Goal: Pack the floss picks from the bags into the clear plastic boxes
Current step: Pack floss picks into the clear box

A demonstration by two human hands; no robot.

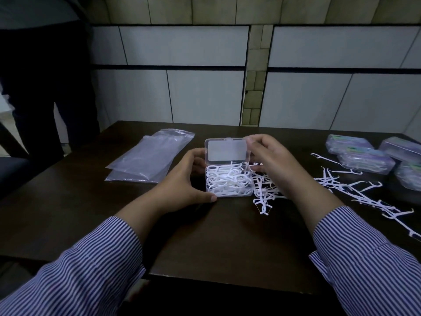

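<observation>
Both grips (pixel 182 179) on one box (pixel 229 183)

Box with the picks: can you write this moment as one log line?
box open, full of picks | left hand holds box side | right hand at lid | loose picks right | empty bags left

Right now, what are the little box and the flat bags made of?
The open box looks like hard, clear, glossy plastic: the white floss picks show through its walls and the raised lid holds its shape. The bags look like thin, soft, see-through plastic film, lying flat with wrinkles and shiny patches. Both are guesses from looks.
</observation>
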